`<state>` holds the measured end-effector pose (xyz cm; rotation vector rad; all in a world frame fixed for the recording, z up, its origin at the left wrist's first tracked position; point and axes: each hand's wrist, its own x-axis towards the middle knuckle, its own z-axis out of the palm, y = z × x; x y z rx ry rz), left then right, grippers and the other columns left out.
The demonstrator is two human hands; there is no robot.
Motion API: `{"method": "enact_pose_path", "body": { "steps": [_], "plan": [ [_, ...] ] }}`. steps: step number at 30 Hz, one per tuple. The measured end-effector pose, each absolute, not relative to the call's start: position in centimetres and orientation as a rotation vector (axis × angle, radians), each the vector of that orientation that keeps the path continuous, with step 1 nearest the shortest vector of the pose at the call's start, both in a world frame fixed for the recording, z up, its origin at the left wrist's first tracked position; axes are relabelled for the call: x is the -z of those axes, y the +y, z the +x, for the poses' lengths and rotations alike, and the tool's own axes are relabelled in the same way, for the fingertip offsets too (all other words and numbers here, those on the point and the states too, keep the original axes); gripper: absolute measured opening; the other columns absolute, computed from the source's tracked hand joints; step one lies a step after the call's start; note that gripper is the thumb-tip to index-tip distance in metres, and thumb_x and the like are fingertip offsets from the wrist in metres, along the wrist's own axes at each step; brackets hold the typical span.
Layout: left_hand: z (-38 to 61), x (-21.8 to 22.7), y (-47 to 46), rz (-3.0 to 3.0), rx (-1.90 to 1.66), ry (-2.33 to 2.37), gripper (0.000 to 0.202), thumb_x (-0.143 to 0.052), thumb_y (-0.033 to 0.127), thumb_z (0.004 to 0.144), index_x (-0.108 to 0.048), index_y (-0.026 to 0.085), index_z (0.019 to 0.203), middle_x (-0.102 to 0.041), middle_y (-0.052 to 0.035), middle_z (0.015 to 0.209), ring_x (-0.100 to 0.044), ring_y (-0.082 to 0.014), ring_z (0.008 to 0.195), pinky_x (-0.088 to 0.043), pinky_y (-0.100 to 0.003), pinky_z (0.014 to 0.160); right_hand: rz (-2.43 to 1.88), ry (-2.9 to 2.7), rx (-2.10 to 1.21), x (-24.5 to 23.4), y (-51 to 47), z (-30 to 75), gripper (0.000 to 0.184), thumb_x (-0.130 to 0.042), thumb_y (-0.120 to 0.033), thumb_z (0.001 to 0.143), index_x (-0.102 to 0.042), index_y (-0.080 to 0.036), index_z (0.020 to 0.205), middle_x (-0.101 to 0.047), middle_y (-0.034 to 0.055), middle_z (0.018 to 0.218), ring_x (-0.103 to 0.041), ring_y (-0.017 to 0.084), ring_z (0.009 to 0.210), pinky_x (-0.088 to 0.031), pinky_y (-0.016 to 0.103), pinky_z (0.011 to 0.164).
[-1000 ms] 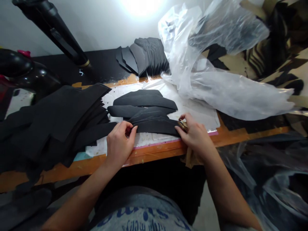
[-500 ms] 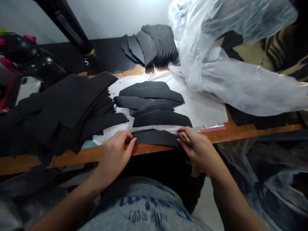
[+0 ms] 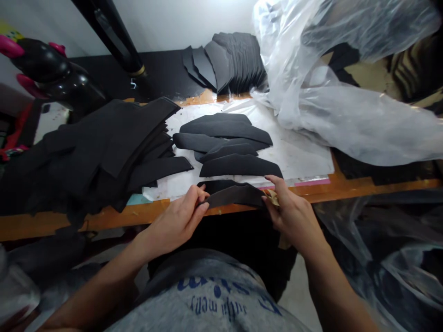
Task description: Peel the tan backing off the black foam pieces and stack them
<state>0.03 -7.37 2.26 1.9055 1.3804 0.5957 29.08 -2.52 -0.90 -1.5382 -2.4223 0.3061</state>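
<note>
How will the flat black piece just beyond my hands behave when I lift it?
The flat black piece looks thin, so probably light. It may keep some shape: the similar held strip spans left hand to right hand without obvious sagging. Lying flat on white paper, it would likely slide rather than roll.

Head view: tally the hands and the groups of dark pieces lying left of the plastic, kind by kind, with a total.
Hands: 2 (left hand, right hand)
Piles: 1 (left pile)
Spreads: 1 (middle spread)
Stacks: 1 (back stack)
Total: 5
Not counted: held dark material, layers unclear.
</note>
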Motion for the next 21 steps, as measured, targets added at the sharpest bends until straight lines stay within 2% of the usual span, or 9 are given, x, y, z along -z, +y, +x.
{"method": "enact_pose_path", "body": {
  "steps": [2,4,6,8,10,16,21],
  "plan": [
    [0.0,-3.2,-7.1,1.813,-0.534,1.304,0.007,-0.039,0.027,0.106,-0.04,0.024,0.1,-0.066,-0.0033,0.117,-0.063,-0.0132,0.123,-0.052,-0.026,0.092,-1.539,-2.423,-0.293,1.0,-2.5,29.0,0.043,-0.048,-0.027,0.1,-0.05,-0.012,0.141,-0.072,0.0098,0.088,-0.07,0.026,0.067,-0.046,0.031,0.057],
    [0.0,-3.5,-6.6,1.766,-0.548,1.343,0.01,-0.044,0.031,0.103,-0.043,0.023,0.098,-0.067,-0.003,0.117,-0.066,-0.0145,0.114,-0.052,-0.027,0.089,-1.541,-2.419,-0.291,1.1,-2.5,29.0,0.043,-0.048,-0.027,0.1,-0.05,-0.012,0.141,-0.072,0.0095,0.087,-0.07,0.027,0.067,-0.047,0.031,0.057],
    [0.1,-2.9,-5.8,1.746,-0.597,1.515,0.015,-0.052,0.034,0.099,-0.048,0.022,0.092,-0.068,-0.0014,0.101,-0.068,-0.015,0.092,-0.05,-0.028,0.075,-1.545,-2.413,-0.295,1.1,-2.5,29.0,0.043,-0.048,-0.027,0.1,-0.05,-0.013,0.141,-0.072,0.0099,0.088,-0.071,0.027,0.069,-0.047,0.032,0.058],
    [0.1,-1.9,-5.1,1.709,-0.627,1.707,0.019,-0.057,0.036,0.095,-0.052,0.02,0.085,-0.064,0.0005,0.084,-0.061,-0.0133,0.071,-0.044,-0.027,0.062,-1.547,-2.41,-0.314,1.2,-2.5,29.1,0.043,-0.048,-0.027,0.1,-0.05,-0.013,0.14,-0.073,0.0107,0.092,-0.071,0.027,0.071,-0.048,0.032,0.059],
    [0.3,-0.9,-4.7,1.689,-0.626,1.823,0.02,-0.059,0.035,0.092,-0.054,0.019,0.081,-0.061,0.0016,0.077,-0.056,-0.0119,0.062,-0.04,-0.027,0.059,-1.549,-2.409,-0.339,1.2,-2.6,29.1,0.042,-0.049,-0.027,0.1,-0.05,-0.013,0.14,-0.073,0.0112,0.095,-0.072,0.027,0.073,-0.049,0.032,0.06],
    [0.7,0.3,-4.5,1.845,-0.584,1.939,0.014,-0.063,0.025,0.086,-0.056,0.017,0.076,-0.058,-0.0009,0.08,-0.054,-0.0134,0.068,-0.04,-0.029,0.066,-1.543,-2.397,-0.344,1.1,-2.7,29.1,0.04,-0.049,-0.027,0.1,-0.052,-0.013,0.137,-0.073,0.0119,0.099,-0.072,0.027,0.077,-0.05,0.032,0.062],
    [0.6,0.8,-4.9,1.96,-0.425,2.046,0.016,-0.065,0.029,0.09,-0.057,0.017,0.084,-0.057,-0.0048,0.093,-0.058,-0.0162,0.075,-0.044,-0.03,0.069,-1.597,-2.387,-0.369,1.1,-2.5,29.1,0.037,-0.05,-0.03,0.1,-0.055,-0.015,0.133,-0.073,0.0121,0.1,-0.072,0.028,0.082,-0.051,0.033,0.065]
  ]
}}
